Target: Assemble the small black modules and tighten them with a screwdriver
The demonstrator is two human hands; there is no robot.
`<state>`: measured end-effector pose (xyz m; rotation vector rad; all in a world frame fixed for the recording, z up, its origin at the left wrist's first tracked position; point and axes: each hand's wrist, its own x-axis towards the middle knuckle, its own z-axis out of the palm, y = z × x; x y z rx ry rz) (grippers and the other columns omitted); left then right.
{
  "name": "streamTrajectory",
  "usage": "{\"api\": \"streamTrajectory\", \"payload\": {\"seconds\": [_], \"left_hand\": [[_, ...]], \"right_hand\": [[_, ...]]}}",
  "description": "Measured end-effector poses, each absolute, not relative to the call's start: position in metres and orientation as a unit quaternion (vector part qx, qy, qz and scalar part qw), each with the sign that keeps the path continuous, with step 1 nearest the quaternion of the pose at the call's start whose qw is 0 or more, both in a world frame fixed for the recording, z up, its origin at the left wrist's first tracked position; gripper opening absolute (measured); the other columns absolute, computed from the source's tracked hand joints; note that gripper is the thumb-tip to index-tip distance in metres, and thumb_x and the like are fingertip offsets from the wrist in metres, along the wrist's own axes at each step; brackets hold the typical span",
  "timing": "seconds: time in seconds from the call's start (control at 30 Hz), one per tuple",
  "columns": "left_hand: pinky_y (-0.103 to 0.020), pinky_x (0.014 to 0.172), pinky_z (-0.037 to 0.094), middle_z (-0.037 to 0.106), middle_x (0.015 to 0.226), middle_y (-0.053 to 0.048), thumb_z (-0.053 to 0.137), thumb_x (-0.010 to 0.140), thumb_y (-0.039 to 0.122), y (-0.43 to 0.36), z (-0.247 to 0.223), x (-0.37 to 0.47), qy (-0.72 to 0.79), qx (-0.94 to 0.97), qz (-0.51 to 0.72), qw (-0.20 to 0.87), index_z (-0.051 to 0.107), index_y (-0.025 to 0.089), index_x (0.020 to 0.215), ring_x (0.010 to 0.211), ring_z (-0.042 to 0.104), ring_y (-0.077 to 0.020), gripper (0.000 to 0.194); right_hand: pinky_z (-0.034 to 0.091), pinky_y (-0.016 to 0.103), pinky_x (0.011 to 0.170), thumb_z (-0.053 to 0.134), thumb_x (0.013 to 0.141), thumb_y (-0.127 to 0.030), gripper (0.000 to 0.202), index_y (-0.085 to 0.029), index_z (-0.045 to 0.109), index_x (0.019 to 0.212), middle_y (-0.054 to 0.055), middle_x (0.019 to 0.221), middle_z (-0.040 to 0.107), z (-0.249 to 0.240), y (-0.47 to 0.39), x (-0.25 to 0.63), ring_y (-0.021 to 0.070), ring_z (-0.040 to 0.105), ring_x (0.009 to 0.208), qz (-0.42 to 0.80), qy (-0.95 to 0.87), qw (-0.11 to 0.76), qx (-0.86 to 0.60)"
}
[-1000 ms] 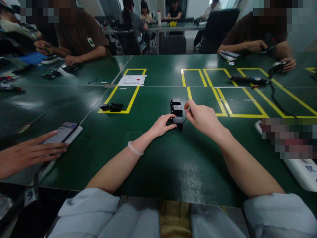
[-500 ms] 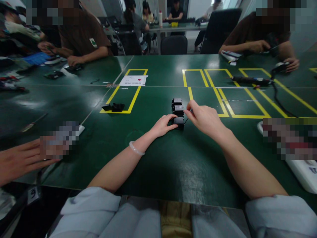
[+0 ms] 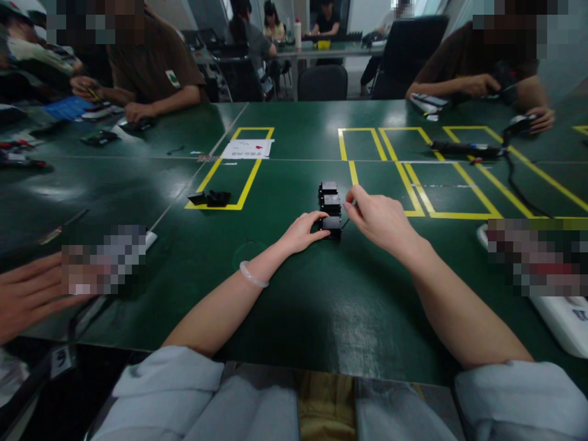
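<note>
Three small black box-shaped parts with paler tops stand in a row on the green table. My left hand [image 3: 303, 233] grips the nearest black box [image 3: 331, 226] between thumb and fingers from its left side. Just beyond it sit the middle black box [image 3: 331, 201] and the far black box [image 3: 329, 187], untouched. To the right, my right hand [image 3: 379, 214] is closed in a pinch. A thin dark wire-like piece [image 3: 346, 223] runs from the nearest box up to those fingertips; its upper end is hidden.
Yellow tape outlines mark the table [image 3: 285, 306]. Black parts [image 3: 210, 198] lie at left, near a white paper [image 3: 247, 149]. Another person's hand [image 3: 32, 291] reaches in from the left. A white-edged object [image 3: 558, 324] is at right; a dark tool [image 3: 466, 149] with a cable lies farther back.
My right fingertips have shifted very slightly right, away from the boxes. My left hand and the boxes stay put. The other person's hand at left has drawn back a little leftward.
</note>
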<state>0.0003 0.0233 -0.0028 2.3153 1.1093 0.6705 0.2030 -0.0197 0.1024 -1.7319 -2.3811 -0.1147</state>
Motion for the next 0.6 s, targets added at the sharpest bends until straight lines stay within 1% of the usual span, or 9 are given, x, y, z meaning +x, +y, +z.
{"api": "streamTrajectory", "payload": {"seconds": [0.07, 0.13, 0.23, 0.33, 0.43, 0.5, 0.6], "left_hand": [[-0.038, 0.098, 0.041, 0.058, 0.126, -0.005, 0.059, 0.089, 0.042, 0.0235, -0.0034, 0.0005, 0.404, 0.847, 0.247, 0.24, 0.052, 0.021, 0.125, 0.112, 0.054, -0.0245, 0.042], [-0.038, 0.098, 0.041, 0.058, 0.126, -0.006, 0.059, 0.089, 0.043, 0.0238, -0.004, 0.0007, 0.404, 0.847, 0.247, 0.24, 0.052, 0.021, 0.125, 0.112, 0.054, -0.0246, 0.043], [-0.039, 0.098, 0.041, 0.058, 0.126, -0.006, 0.058, 0.089, 0.043, 0.0238, -0.0043, 0.0008, 0.406, 0.846, 0.245, 0.243, 0.052, 0.021, 0.125, 0.112, 0.054, -0.0247, 0.043], [-0.039, 0.098, 0.041, 0.058, 0.126, -0.006, 0.058, 0.089, 0.043, 0.0232, -0.003, 0.001, 0.407, 0.845, 0.245, 0.245, 0.052, 0.021, 0.124, 0.113, 0.053, -0.0248, 0.042], [-0.038, 0.098, 0.041, 0.058, 0.126, -0.006, 0.059, 0.089, 0.042, 0.0221, -0.0009, 0.0015, 0.411, 0.843, 0.243, 0.247, 0.052, 0.022, 0.124, 0.112, 0.054, -0.0245, 0.042], [-0.038, 0.098, 0.041, 0.058, 0.126, -0.005, 0.059, 0.088, 0.041, 0.0217, -0.0002, 0.0016, 0.412, 0.843, 0.241, 0.248, 0.052, 0.022, 0.124, 0.112, 0.054, -0.0242, 0.041], [-0.038, 0.098, 0.041, 0.058, 0.127, -0.005, 0.059, 0.088, 0.041, 0.0218, -0.0007, 0.0014, 0.41, 0.843, 0.242, 0.249, 0.052, 0.021, 0.124, 0.113, 0.054, -0.0241, 0.042]], "right_hand": [[0.022, 0.027, 0.055, 0.027, 0.096, -0.045, 0.038, -0.02, 0.054, 0.105, 0.006, 0.081, 0.069, 0.1029, -0.0195, 0.2026, 0.0184, 0.059, 0.067, -0.043, -0.799, 0.088, -0.593], [0.022, 0.027, 0.056, 0.024, 0.097, -0.046, 0.041, -0.02, 0.056, 0.104, 0.008, 0.08, 0.069, 0.103, -0.019, 0.2024, 0.0192, 0.059, 0.066, -0.055, -0.793, 0.075, -0.602], [0.022, 0.028, 0.055, 0.023, 0.098, -0.039, 0.039, -0.019, 0.055, 0.107, 0.008, 0.08, 0.07, 0.1021, -0.0183, 0.2027, 0.0194, 0.059, 0.065, -0.067, -0.79, 0.067, -0.606], [0.021, 0.028, 0.054, 0.025, 0.096, -0.033, 0.035, -0.019, 0.051, 0.115, 0.007, 0.081, 0.069, 0.1009, -0.0182, 0.2033, 0.0184, 0.058, 0.064, -0.056, -0.797, 0.089, -0.595], [0.022, 0.028, 0.055, 0.027, 0.095, -0.03, 0.033, -0.019, 0.049, 0.116, 0.007, 0.084, 0.069, 0.1011, -0.0191, 0.2036, 0.0176, 0.058, 0.064, -0.044, -0.8, 0.104, -0.59], [0.023, 0.027, 0.056, 0.026, 0.095, -0.033, 0.034, -0.019, 0.051, 0.114, 0.008, 0.085, 0.07, 0.1021, -0.0197, 0.2033, 0.0178, 0.058, 0.066, -0.039, -0.8, 0.102, -0.59], [0.023, 0.028, 0.056, 0.024, 0.097, -0.041, 0.039, -0.019, 0.054, 0.108, 0.008, 0.083, 0.07, 0.1034, -0.0196, 0.2028, 0.0188, 0.059, 0.067, -0.044, -0.797, 0.089, -0.595]]}}
